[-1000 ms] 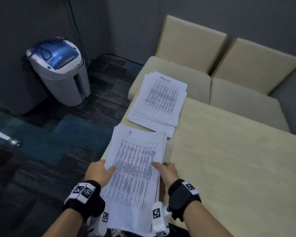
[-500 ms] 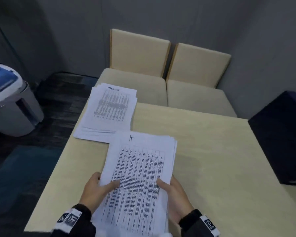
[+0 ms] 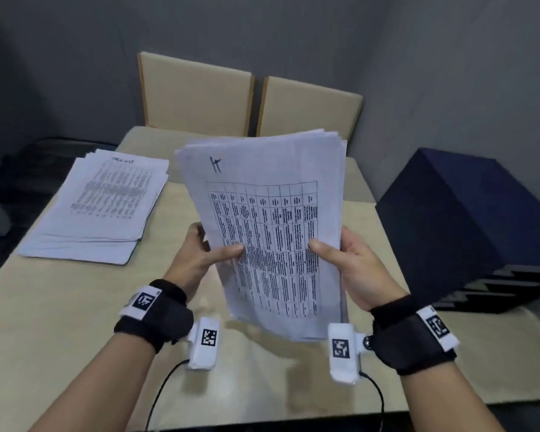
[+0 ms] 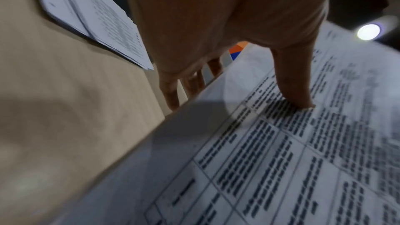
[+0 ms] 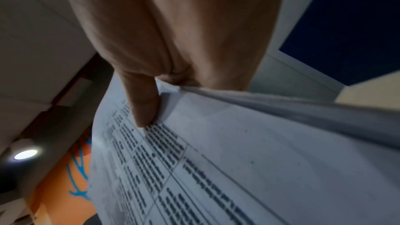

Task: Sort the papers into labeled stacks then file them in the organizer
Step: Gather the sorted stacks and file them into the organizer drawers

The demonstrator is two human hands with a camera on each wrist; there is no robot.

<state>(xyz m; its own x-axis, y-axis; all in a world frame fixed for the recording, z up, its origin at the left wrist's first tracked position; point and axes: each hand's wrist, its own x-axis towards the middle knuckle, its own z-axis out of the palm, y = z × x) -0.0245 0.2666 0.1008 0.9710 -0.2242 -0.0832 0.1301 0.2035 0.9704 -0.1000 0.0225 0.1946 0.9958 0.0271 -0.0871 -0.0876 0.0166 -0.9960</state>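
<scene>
Table lay pale under me, dark organizer at its right edge, second paper stack flat at far left. Lifted stack, top sheet marked by hand above a printed grid, stood tilted clear of the table between my hands. My left hand gripped its left edge, thumb on the front, fingers behind. My right hand gripped the right edge likewise.

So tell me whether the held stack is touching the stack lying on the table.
Apart. The head view shows the held stack raised in both hands, with bare table between it and the flat stack.
</scene>
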